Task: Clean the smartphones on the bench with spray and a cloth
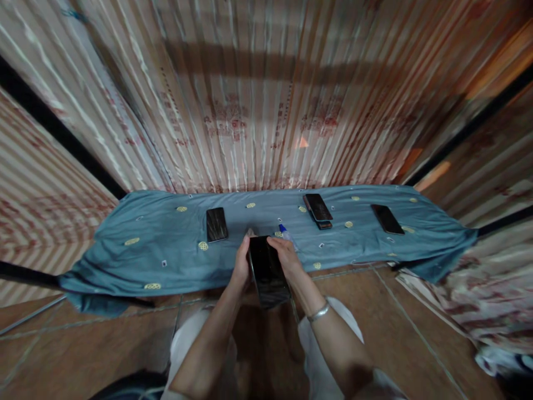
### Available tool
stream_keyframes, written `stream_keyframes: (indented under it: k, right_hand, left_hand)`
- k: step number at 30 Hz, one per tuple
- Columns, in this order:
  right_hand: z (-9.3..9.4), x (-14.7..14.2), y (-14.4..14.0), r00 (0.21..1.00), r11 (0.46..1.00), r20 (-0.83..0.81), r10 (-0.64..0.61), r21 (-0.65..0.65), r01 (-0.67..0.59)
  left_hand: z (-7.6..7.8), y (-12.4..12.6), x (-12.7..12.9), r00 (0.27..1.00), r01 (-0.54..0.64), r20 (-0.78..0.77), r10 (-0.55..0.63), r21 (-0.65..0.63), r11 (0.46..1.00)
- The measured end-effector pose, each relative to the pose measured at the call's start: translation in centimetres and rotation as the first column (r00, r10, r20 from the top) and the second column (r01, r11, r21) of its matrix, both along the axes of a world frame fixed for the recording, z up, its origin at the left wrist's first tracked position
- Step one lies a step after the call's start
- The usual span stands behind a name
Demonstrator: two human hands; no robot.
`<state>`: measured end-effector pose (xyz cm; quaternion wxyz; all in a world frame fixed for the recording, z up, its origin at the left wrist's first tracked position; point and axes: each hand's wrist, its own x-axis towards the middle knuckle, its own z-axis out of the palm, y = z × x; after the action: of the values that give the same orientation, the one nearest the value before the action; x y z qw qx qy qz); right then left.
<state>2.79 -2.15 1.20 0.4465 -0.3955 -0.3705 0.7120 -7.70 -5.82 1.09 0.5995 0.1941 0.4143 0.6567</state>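
Note:
A smartphone with a dark, glossy screen is held between my two hands, over the front edge of the cloth-covered surface. My left hand grips its left side, and my right hand grips the right side with the thumb over the upper corner. Most fingers are hidden beneath the phone. Just beyond my right hand lies a clear item with a blue cap, partly covered by the hand. Something small and pale pokes out above my left hand; I cannot make out what it is.
On the blue patterned cloth lie a dark phone at left, another phone overlapping a dark item, and one more phone at right. Striped curtains hang behind and at both sides, with black poles at the corners.

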Motion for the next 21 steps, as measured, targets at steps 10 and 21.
stream_keyframes:
  k: [10,21]
  right_hand:
    - [0.3,0.5,-0.4,0.993,0.989,0.040,0.111,0.095,-0.114]
    - [0.7,0.3,-0.7,0.971,0.969,-0.042,0.234,-0.070,-0.236]
  left_hand:
    - [0.2,0.0,-1.0,0.968,-0.102,-0.234,0.090,-0.040,0.994]
    - [0.6,0.3,-1.5,0.982,-0.050,-0.184,0.027,-0.122,0.991]
